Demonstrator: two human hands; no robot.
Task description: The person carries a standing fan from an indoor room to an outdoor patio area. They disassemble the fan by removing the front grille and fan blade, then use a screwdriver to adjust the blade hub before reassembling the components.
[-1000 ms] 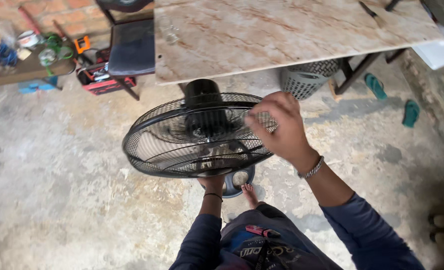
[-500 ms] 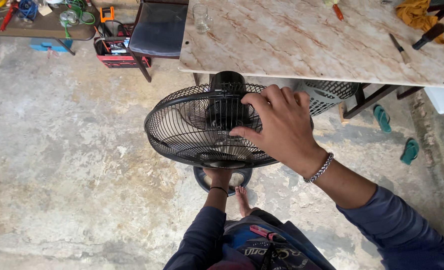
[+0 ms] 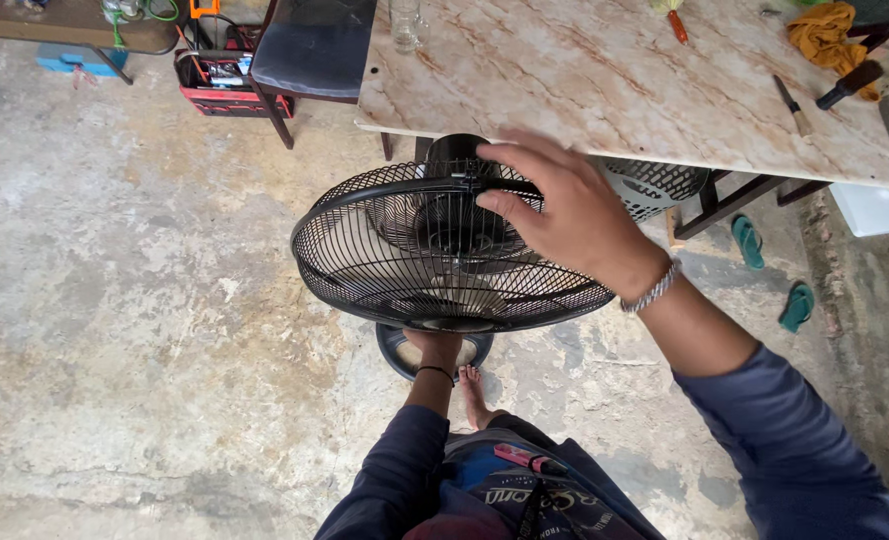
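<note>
A black pedestal fan stands in front of me, its round wire grille (image 3: 364, 262) tilted face-up. My right hand (image 3: 564, 215) lies across the top of the grille. Its fingers and thumb pinch the far rim beside the black motor housing (image 3: 451, 152). My left hand (image 3: 434, 350) reaches up beneath the grille's near edge and grips the fan's stem, largely hidden by the grille. The round base (image 3: 394, 352) rests on the concrete floor by my bare foot (image 3: 474, 395).
A marble-topped table (image 3: 614, 90) stands just behind the fan, carrying a glass (image 3: 404, 25), a screwdriver (image 3: 676, 25), a yellow cloth (image 3: 824, 35) and a chisel (image 3: 792, 108). A dark chair (image 3: 314, 45) and a red toolbox (image 3: 224, 88) are at far left. Green flip-flops (image 3: 746, 240) lie right.
My right hand has slid from the grille's right side across its top to the far rim near the motor. My left hand stays under the fan.
</note>
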